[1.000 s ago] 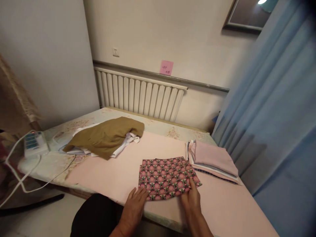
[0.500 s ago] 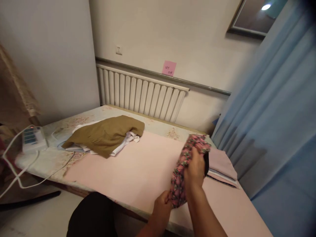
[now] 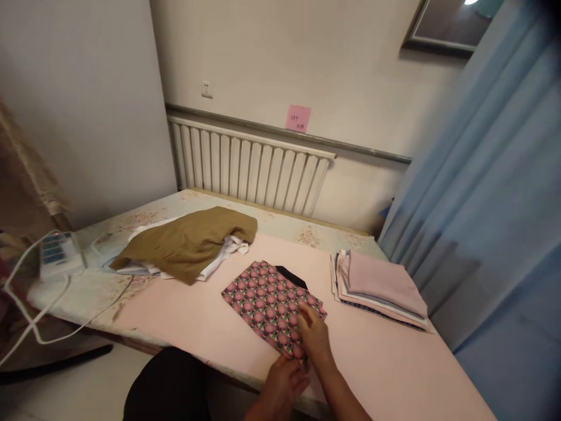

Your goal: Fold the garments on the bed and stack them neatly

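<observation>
A folded garment (image 3: 265, 301) in dark cloth with pink flowers lies flat on the pink sheet, a black strip (image 3: 291, 276) showing at its far edge. My left hand (image 3: 283, 383) is at its near corner, fingertips closed on the edge, the other fingers loosely bent. Over the garment's right edge rests my right hand (image 3: 316, 339), its fingers bent and apart, touching the top of the cloth; its thumb side is partly hidden. To the right sits a stack of folded clothes (image 3: 381, 286), a pink piece on top.
An olive garment (image 3: 188, 240) lies heaped over white cloth on the left of the table (image 3: 307, 235). A power strip (image 3: 61, 257) with white cables stands at the left end. A radiator (image 3: 249, 166) runs behind; a blue curtain (image 3: 477, 204) hangs at the right.
The floral garment, held tilted up in both hands before, now lies flat farther left on the sheet. My right hand has come down and left, uncovering the folded stack.
</observation>
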A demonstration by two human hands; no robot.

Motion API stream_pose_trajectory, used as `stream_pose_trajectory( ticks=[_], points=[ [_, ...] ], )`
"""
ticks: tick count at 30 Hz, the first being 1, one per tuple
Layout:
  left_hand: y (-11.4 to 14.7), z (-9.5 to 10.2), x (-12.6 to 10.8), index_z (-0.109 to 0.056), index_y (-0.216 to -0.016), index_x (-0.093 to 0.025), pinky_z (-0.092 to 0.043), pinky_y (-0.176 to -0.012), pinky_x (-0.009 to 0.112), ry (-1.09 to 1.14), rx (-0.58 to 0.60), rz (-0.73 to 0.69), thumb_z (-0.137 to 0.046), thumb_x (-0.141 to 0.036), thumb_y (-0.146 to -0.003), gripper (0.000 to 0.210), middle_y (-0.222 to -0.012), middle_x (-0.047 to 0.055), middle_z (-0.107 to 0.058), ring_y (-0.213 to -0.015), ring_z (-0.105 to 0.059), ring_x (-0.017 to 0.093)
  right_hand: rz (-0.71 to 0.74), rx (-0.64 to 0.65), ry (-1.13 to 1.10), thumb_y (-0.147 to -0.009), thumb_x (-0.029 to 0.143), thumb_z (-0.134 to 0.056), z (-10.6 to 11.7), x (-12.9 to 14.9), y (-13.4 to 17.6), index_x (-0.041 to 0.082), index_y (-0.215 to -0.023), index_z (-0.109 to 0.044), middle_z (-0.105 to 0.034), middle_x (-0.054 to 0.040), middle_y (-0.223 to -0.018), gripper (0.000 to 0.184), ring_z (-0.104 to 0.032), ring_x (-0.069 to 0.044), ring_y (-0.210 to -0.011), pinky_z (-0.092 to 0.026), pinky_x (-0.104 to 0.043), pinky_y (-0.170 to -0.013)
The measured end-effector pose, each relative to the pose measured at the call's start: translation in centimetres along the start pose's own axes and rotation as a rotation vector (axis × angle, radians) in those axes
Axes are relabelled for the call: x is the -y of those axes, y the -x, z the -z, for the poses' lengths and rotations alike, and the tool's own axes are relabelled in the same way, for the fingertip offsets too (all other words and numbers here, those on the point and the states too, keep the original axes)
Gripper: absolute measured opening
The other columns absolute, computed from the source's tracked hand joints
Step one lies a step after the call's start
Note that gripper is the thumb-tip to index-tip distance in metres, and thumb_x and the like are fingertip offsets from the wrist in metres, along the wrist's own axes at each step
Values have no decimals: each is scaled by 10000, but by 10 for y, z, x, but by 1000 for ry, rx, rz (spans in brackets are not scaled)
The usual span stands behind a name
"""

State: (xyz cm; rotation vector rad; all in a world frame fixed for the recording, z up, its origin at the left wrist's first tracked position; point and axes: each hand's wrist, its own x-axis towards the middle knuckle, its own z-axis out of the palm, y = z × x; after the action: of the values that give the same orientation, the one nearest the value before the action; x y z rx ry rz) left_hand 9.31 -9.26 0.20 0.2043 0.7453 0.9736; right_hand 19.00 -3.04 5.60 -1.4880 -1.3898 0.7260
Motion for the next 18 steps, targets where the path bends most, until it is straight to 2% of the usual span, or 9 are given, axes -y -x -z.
stream_pose_trajectory(
  ticks=[2, 5, 8, 11, 14, 18],
  points=[
    [6, 1, -10, -623, -1037, -164, -454, -957, 391, -17, -9, -13, -769, -383, -659, 461, -1053, 114, -702, -967, -672, 244, -108, -123, -18, -747, 458, -541, 25, -20, 4, 198, -1018, -682, -723, -84, -1057, 401, -659, -258, -1015, -490, -383, -933],
    [13, 0, -26, -614, -1022, -133, -481, -954, 391, 4, -24, -65, -707, -419, -748, 408, -1060, 155, -710, -960, -690, 250, -275, -191, -104, -645, 463, -648, 47, -44, 18, 234, -867, -673, -739, -67, -902, 319, -678, -272, -923, -523, -372, -846],
    [11, -2, -37, -599, -1004, -129, -513, -922, 401, 2, -69, -98, -645, -359, -816, 300, -1002, 163, -724, -908, -709, 245, -518, -82, -400, -556, 464, -727, 46, -50, 35, 237, -734, -615, -720, -55, -756, 309, -698, -268, -808, -551, -357, -721],
    [6, -5, -42, -584, -1001, -135, -541, -869, 399, -37, -146, -73, -609, -316, -844, 241, -933, 144, -731, -807, -719, 223, -671, 88, -645, -569, 531, -751, 33, -39, 47, 208, -732, -589, -709, -71, -727, 396, -706, -265, -779, -554, -360, -687],
    [1, -11, -39, -572, -991, -138, -557, -815, 369, -69, -183, -68, -616, -300, -838, 227, -866, 119, -726, -750, -712, 204, -680, 157, -735, -589, 573, -756, 23, -25, 50, 192, -774, -606, -711, -86, -730, 449, -705, -266, -792, -554, -354, -670],
    [5, -19, -22, -581, -904, -145, -548, -744, 310, -110, -179, -22, -648, -333, -801, 225, -788, 89, -698, -712, -691, 182, -605, 124, -726, -581, 521, -766, 19, -22, 45, 203, -764, -617, -707, -53, -685, 396, -689, -253, -711, -537, -330, -601]
  ],
)
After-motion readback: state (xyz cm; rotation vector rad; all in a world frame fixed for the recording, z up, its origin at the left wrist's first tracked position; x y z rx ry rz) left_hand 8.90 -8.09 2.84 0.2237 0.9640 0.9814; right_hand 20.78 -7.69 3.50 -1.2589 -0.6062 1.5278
